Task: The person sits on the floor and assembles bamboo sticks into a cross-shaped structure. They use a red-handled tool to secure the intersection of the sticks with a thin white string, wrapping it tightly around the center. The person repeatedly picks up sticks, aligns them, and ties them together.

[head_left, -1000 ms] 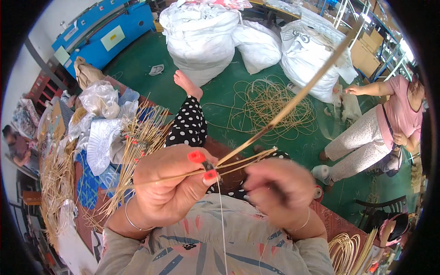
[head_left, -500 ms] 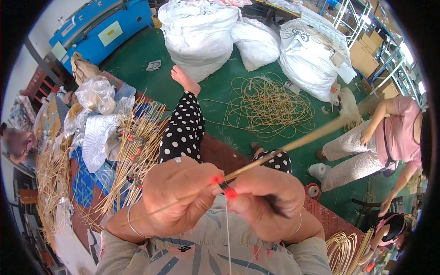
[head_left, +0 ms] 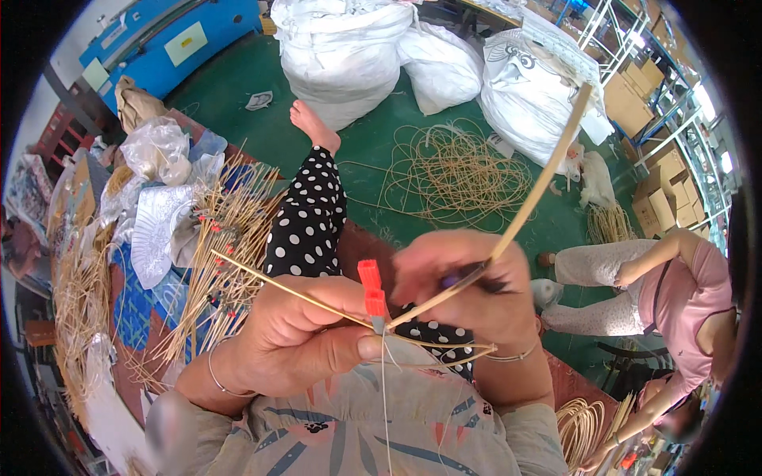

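Observation:
My left hand (head_left: 305, 337) is closed, thumb and fingers pinching a thin cane strip (head_left: 266, 278) whose end pokes out toward the far left. At the fingertips a red plastic piece (head_left: 371, 285) with a grey lower end stands upright. White string (head_left: 386, 404) hangs from it down over my shirt. Rising from the same spot toward the far right, a wider cane strip (head_left: 544, 176) passes across my right hand (head_left: 468, 289). Motion smears those fingers, so their grip is unclear; something small and purple shows among them. Below that hand a narrow loop of cane (head_left: 444, 349) sticks out rightward.
Cane sticks (head_left: 230, 262), several with red pieces, lie in a pile at my left beside plastic bags (head_left: 155, 151). Ahead are a tangled cane coil (head_left: 460, 174) and big white sacks (head_left: 337, 59) on the green floor. A person in pink (head_left: 690, 293) is at the right.
My right hand has come off the red piece and shifted up and right. The red piece now stands upright at my left fingertips, and the wide cane strip points more steeply upward.

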Demonstrator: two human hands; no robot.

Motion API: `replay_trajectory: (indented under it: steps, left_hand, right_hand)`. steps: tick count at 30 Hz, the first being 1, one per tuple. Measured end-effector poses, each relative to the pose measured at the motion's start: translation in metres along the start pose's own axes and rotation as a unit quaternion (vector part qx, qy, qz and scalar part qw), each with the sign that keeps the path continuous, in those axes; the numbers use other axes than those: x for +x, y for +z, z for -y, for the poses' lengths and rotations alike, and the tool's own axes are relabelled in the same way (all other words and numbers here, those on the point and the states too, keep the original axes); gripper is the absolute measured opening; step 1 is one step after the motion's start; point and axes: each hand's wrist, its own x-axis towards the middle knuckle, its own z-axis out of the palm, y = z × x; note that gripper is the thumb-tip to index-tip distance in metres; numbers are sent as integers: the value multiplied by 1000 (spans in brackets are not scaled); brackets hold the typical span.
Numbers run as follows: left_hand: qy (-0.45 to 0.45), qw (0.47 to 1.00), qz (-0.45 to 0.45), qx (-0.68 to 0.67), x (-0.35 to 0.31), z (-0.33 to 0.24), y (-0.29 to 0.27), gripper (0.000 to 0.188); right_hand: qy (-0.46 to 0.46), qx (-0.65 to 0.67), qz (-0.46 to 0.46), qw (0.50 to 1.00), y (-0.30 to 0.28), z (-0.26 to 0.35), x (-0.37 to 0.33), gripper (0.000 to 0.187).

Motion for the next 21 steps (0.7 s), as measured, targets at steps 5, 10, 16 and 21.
replay_trajectory:
  steps: [5, 10, 16, 21]
  left_hand:
    - [-27, 995, -74, -57, -2, 3, 7, 21]
    - [64, 987, -111, 98, -1, 5, 0, 23]
    - [254, 892, -172, 331, 11, 10, 3, 24]
    - [252, 888, -153, 353, 8, 10, 3, 24]
  right_hand:
    - [48, -68, 93, 992, -1, -8, 2, 18]
    - [-67, 2, -245, 967, 0, -22, -9, 12]
    - [-77, -385, -78, 916, 35, 6, -16, 17]
    - [-179, -270, -60, 944, 31, -10, -10, 19]
